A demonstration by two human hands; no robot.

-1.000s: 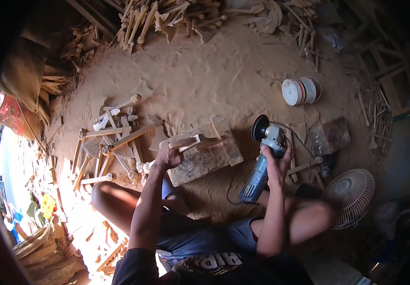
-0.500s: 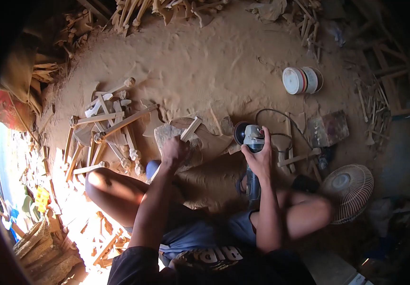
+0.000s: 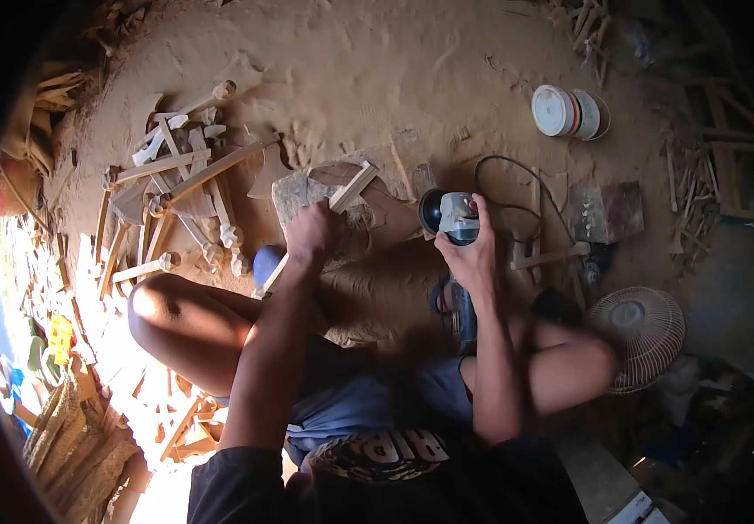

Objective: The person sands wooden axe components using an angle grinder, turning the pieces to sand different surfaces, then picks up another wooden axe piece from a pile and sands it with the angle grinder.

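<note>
My left hand is closed around a squared wooden stick, which slants from near my knee up to the right. The stick's far end lies over a worn wooden block on the ground. In my right hand is an angle grinder, gripped near its head with the thumb and fingers around it. A dark round disc on the grinder faces left, a short way right of the stick and apart from it. Whether the disc is spinning I cannot tell.
Left of the block lies a heap of carved wooden legs. A white bucket lies on its side at the upper right. The dark cable loops behind the grinder. A fan guard sits by my right knee, near a square block.
My view has tilted, so the ground and both hands appear higher. Against the block, the stick has shifted slightly right and the grinder slightly closer to me. Both holds are unchanged.
</note>
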